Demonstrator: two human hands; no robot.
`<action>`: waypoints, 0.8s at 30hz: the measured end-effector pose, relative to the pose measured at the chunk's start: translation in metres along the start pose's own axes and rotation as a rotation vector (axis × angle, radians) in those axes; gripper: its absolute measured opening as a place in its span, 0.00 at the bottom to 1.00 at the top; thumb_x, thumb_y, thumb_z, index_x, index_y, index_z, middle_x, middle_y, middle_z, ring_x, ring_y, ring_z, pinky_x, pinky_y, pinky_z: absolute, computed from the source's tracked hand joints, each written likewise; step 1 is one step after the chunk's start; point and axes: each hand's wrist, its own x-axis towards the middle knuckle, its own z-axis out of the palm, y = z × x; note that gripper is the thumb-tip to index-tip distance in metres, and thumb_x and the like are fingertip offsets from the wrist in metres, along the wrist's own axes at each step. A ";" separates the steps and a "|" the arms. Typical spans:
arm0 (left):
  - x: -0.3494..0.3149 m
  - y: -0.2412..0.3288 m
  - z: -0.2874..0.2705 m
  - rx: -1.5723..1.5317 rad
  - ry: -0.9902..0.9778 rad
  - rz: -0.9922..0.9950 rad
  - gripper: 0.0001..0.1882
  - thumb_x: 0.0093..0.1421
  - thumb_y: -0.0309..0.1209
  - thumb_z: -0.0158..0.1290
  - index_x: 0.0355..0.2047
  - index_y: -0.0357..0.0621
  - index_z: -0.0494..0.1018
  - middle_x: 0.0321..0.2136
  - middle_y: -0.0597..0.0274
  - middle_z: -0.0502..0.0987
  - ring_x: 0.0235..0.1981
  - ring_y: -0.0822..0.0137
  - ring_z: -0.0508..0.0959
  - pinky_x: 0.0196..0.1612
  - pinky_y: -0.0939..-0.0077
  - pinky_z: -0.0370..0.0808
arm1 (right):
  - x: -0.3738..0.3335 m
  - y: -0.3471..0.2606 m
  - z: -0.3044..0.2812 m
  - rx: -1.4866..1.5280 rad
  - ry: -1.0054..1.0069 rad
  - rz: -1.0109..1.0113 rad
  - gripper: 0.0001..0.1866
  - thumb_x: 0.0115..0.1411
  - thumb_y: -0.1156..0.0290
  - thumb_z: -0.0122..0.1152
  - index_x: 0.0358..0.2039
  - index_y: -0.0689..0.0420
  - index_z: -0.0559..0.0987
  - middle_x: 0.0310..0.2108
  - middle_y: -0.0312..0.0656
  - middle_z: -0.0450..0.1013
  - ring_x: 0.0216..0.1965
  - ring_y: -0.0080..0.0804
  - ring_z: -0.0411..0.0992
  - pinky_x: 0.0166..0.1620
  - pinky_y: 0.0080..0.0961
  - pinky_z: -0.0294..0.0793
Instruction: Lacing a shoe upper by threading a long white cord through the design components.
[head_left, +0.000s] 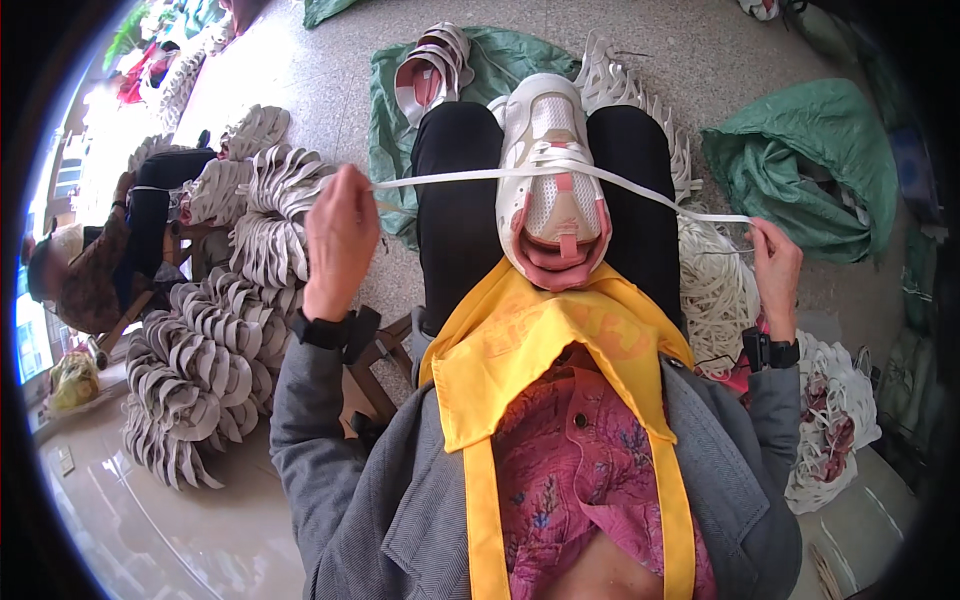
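Observation:
A white and pink sneaker (540, 120) rests between my knees, its toe pointing away from me and its pink-lined opening facing me. A white shoelace (450, 177) passes through the shoe's upper part and stretches out to both sides. On the left, my left hand (341, 240) is closed around one end of the lace. Out to the right, my right hand (775, 270) pinches the other end between thumb and fingers. Between the two hands the lace runs nearly taut, sagging slightly toward the right.
Several rows of stacked shoe uppers (200, 350) lie at my left. Beyond my knees, more shoe uppers (435, 70) sit on a green sheet (390, 150). A pile of white laces (715, 290) lies by my right leg, near a green sack (800, 150). Another person (90, 270) sits far left.

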 end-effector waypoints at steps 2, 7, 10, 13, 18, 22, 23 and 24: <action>-0.004 -0.019 -0.011 0.023 -0.004 -0.104 0.04 0.62 0.21 0.51 0.33 0.38 0.67 0.24 0.52 0.74 0.23 0.54 0.76 0.27 0.60 0.71 | 0.002 -0.001 0.001 -0.006 -0.006 0.007 0.10 0.63 0.76 0.58 0.43 0.64 0.82 0.31 0.48 0.81 0.32 0.37 0.80 0.38 0.29 0.76; -0.007 -0.049 -0.030 0.027 0.036 -0.242 0.03 0.61 0.22 0.52 0.33 0.37 0.69 0.23 0.49 0.75 0.25 0.51 0.77 0.30 0.59 0.72 | 0.011 0.025 -0.007 0.049 0.008 0.059 0.11 0.65 0.76 0.57 0.45 0.63 0.82 0.32 0.47 0.82 0.32 0.31 0.80 0.37 0.25 0.75; -0.009 -0.055 -0.037 0.025 0.046 -0.268 0.03 0.61 0.23 0.53 0.33 0.37 0.70 0.23 0.50 0.76 0.25 0.51 0.78 0.30 0.61 0.72 | 0.014 0.022 -0.011 0.016 -0.007 0.078 0.11 0.66 0.76 0.56 0.46 0.63 0.82 0.32 0.45 0.82 0.32 0.26 0.79 0.36 0.22 0.74; -0.014 -0.079 -0.037 0.042 0.074 -0.280 0.02 0.60 0.23 0.52 0.33 0.38 0.71 0.22 0.51 0.76 0.24 0.53 0.78 0.30 0.62 0.72 | 0.020 0.031 -0.012 0.003 0.008 0.063 0.11 0.66 0.75 0.56 0.46 0.62 0.82 0.32 0.45 0.82 0.31 0.24 0.78 0.35 0.22 0.73; -0.026 -0.153 -0.051 0.045 0.110 -0.440 0.05 0.57 0.26 0.54 0.33 0.37 0.74 0.21 0.55 0.77 0.23 0.61 0.78 0.30 0.66 0.73 | 0.033 0.063 -0.026 0.024 -0.003 0.095 0.12 0.68 0.75 0.55 0.48 0.62 0.82 0.33 0.42 0.82 0.28 0.20 0.73 0.32 0.21 0.71; -0.038 -0.201 -0.064 0.087 0.163 -0.458 0.05 0.57 0.26 0.55 0.33 0.38 0.74 0.20 0.56 0.77 0.23 0.65 0.77 0.30 0.69 0.73 | 0.044 0.125 -0.039 0.042 0.089 -0.049 0.13 0.70 0.74 0.53 0.50 0.61 0.82 0.34 0.39 0.82 0.25 0.17 0.69 0.27 0.18 0.65; -0.047 -0.213 -0.074 0.063 0.166 -0.489 0.05 0.57 0.26 0.56 0.34 0.39 0.74 0.20 0.58 0.76 0.23 0.68 0.76 0.30 0.70 0.73 | 0.046 0.124 -0.045 0.063 0.004 0.214 0.13 0.70 0.74 0.52 0.51 0.62 0.81 0.34 0.39 0.81 0.28 0.16 0.73 0.29 0.17 0.69; -0.049 -0.215 -0.080 0.058 0.183 -0.510 0.05 0.59 0.27 0.56 0.34 0.39 0.74 0.20 0.60 0.76 0.23 0.71 0.74 0.30 0.71 0.73 | 0.049 0.121 -0.048 0.069 -0.011 0.279 0.14 0.70 0.75 0.52 0.51 0.62 0.81 0.35 0.40 0.81 0.28 0.17 0.74 0.31 0.17 0.72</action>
